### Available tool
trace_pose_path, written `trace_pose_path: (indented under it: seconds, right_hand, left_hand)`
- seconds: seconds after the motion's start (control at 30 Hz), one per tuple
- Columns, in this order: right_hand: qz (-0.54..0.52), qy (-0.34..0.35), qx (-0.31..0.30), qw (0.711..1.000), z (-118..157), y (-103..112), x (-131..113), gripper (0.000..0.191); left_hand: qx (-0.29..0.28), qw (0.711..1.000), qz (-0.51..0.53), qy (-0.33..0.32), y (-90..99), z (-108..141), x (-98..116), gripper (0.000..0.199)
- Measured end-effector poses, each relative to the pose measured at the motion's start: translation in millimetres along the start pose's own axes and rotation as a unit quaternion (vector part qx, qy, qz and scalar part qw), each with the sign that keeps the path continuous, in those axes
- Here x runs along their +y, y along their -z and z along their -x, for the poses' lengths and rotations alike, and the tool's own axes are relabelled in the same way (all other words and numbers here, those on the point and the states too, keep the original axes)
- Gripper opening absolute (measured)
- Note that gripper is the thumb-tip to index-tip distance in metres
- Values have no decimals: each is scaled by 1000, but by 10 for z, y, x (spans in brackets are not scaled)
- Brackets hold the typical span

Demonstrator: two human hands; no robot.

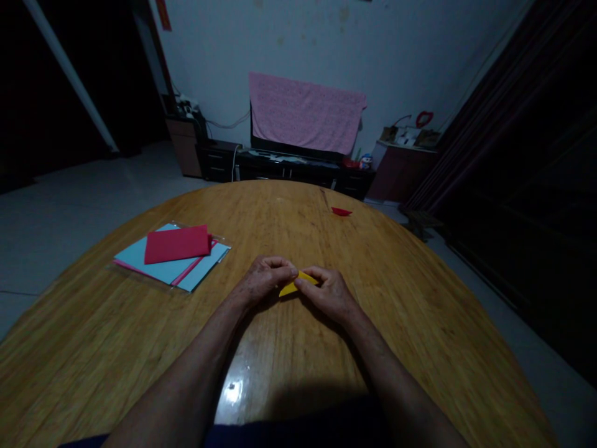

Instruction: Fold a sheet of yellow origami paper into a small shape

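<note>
A small folded piece of yellow paper is held between my two hands, just above the wooden table. My left hand pinches its upper left part between thumb and fingers. On the other side, my right hand grips the paper's right part, the thumb lying over its front. My fingers hide some of the paper's edges. Towards the far right of the table sits a small red folded paper piece.
Red folded paper rests on light blue sheets in a clear plastic sleeve at the left of the table. Beyond the table, a pink cloth covers a screen on a dark cabinet.
</note>
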State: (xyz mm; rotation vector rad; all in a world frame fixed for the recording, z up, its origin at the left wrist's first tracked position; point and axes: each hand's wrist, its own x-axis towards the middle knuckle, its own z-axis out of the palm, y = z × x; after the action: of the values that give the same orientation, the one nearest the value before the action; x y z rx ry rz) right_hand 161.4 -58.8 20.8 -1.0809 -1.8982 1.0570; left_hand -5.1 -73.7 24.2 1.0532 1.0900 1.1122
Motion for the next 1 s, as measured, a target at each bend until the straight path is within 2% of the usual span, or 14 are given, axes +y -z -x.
trace_pose_path:
  seconds: [0.23,0.37,0.47,0.53,0.7,1.0]
  right_hand:
    - [-41,-26,-5,999,4,1,-26,19]
    - [-83,-36,37,995,-13,50,25,17]
    - [-102,-35,71,992,-22,75,75,19]
    - [-107,-37,82,990,-23,75,87,20]
    - [-117,-37,95,988,-21,52,59,22]
    - [-88,-11,97,991,-20,18,27,17]
  left_hand:
    - [-12,1000,-2,24,-10,6,3,18]
    - [-20,1000,13,10,23,15,43,27]
    - [-30,999,-36,-1,68,13,52,28]
    - [-39,998,-54,18,74,10,38,26]
    - [-53,997,-8,58,-10,24,5,26]
    - [-39,998,-38,17,-82,24,-21,31]
